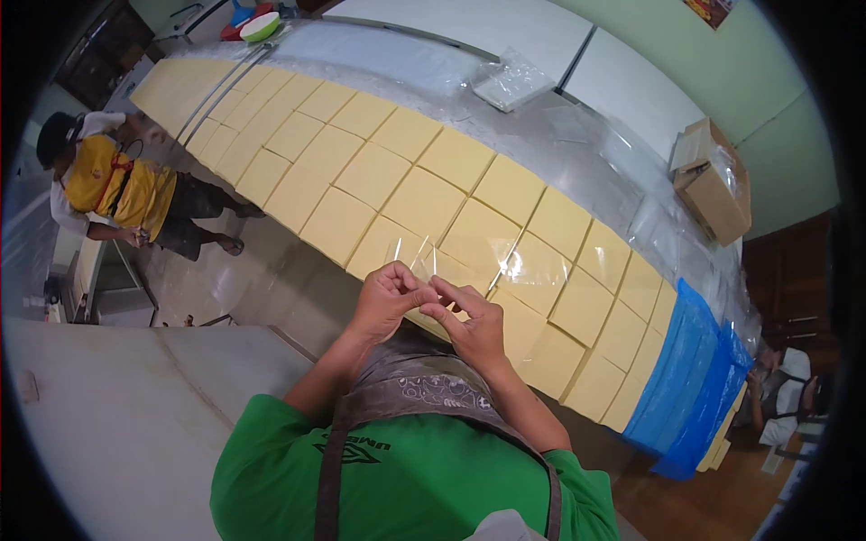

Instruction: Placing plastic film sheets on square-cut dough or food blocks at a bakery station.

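My left hand (389, 301) and my right hand (470, 318) meet just above the near edge of the table, in front of my apron. Between their pinched fingertips is a piece of clear plastic film (414, 253), whose bright edges stand up past my fingers. Below and beyond them lies a long sheet of pale yellow dough (423, 203), cut into many rectangular pieces. More clear film (534, 264) lies over some of the pieces to the right of my hands. How far that film reaches is hard to tell.
Blue plastic sheeting (683, 379) covers the dough's right end. Metal bars (220, 95) cross its left part, near a co-worker (122, 182). An opened cardboard box (710, 179), a clear plastic packet (511, 81) and bowls (260, 27) stand beyond. Another person (785, 385) is at far right.
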